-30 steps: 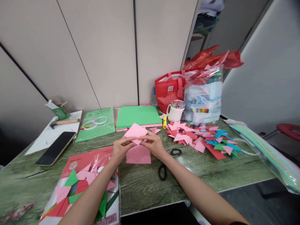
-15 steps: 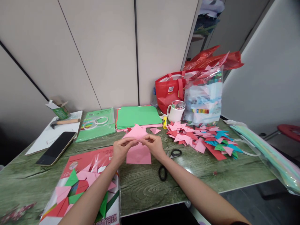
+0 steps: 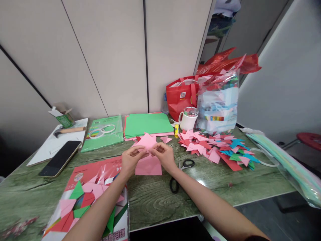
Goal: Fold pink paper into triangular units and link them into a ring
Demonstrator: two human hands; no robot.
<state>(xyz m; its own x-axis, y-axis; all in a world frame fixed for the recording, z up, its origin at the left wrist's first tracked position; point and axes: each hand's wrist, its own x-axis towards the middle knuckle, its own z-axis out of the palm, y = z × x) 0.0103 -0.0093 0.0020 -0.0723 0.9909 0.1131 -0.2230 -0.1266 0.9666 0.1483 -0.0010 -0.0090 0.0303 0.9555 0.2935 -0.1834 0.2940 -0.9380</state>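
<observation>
- Both forearms are stretched forward from the lower edge of the view and are angled inward, so that the hands are brought together at the centre.
- The left hand (image 3: 130,158) is held with its back turned toward the camera, the wrist slightly bent, the fingers curled and the fingertips pinched toward the thumb.
- The right hand (image 3: 163,155) is held opposite it in a mirrored pose, the fingers bent and closed in a pinch.
- The fingertips of the two hands are placed just beside one another, nearly touching.
- Both arms are bare.
</observation>
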